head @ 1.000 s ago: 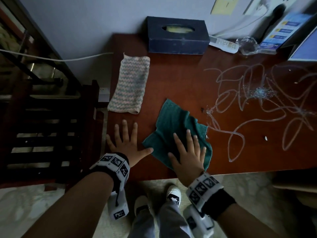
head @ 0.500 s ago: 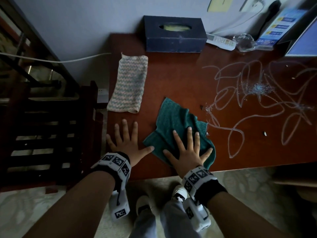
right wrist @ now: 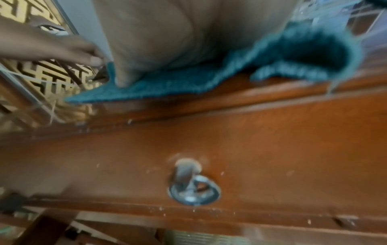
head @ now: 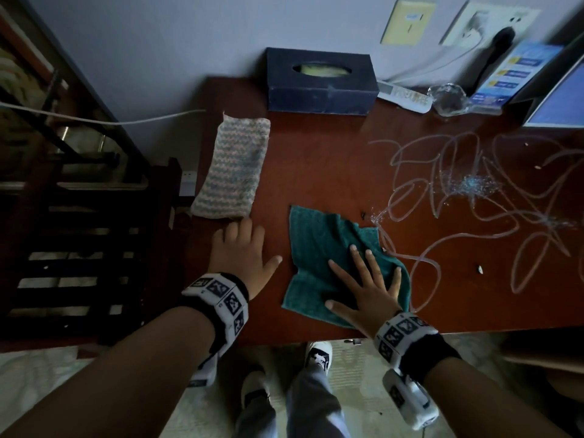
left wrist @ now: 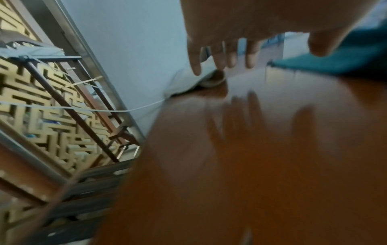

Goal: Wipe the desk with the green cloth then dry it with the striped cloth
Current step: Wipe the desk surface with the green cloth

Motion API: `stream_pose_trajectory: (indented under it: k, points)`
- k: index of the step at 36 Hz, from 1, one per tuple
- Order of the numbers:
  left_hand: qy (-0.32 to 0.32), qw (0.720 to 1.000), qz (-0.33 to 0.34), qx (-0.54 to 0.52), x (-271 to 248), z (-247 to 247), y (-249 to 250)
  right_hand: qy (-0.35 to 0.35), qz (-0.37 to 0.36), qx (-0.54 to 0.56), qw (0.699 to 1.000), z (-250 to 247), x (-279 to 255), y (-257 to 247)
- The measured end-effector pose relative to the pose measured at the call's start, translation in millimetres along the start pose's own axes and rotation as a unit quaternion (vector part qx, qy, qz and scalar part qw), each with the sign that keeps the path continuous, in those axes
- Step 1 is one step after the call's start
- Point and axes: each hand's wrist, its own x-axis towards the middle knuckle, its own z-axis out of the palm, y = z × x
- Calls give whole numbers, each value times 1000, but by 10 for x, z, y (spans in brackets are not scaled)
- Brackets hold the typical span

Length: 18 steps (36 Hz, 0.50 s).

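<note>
The green cloth (head: 328, 248) lies rumpled near the front edge of the reddish wooden desk (head: 316, 153). My right hand (head: 366, 286) presses flat on it with fingers spread; the right wrist view shows the palm (right wrist: 167, 33) on the green cloth (right wrist: 188, 86). The cloth's right edge touches the whitish scribble marks (head: 474, 200). The striped cloth (head: 234, 169) lies folded at the desk's left side. My left hand (head: 241, 245) is open just short of its near end, blurred; the left wrist view shows its fingers (left wrist: 230, 54) hanging a little above the wood, holding nothing.
A dark tissue box (head: 319, 80), a remote (head: 404, 96), a glass piece (head: 448, 96) and a leaflet stand (head: 512, 77) line the back by the wall. Crumbs (head: 480, 269) dot the right. The desk's left edge drops off by a dark rack (head: 79, 248). A keyed drawer lock (right wrist: 194, 190) sits below the front edge.
My left hand has lifted off the desk and reached forward, its fingertips now at the striped cloth's near end. My right hand has slid the green cloth slightly right onto the scribble.
</note>
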Motion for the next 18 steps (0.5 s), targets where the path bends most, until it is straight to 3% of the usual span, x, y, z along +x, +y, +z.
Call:
stream_pose_trajectory:
  k: [3, 7, 12, 18]
  points:
    - [18, 999, 24, -41, 210, -54, 123, 14, -4, 19, 1000, -53, -29, -1]
    - [-1, 997, 31, -69, 515, -31, 237, 54, 63, 45, 996, -40, -100, -242]
    - [-119, 990, -3, -74, 816, 5, 318, 7, 155, 121, 980, 29, -56, -337]
    - [-171, 981, -49, -72, 969, 75, 378, 3, 142, 103, 985, 56, -3, -247]
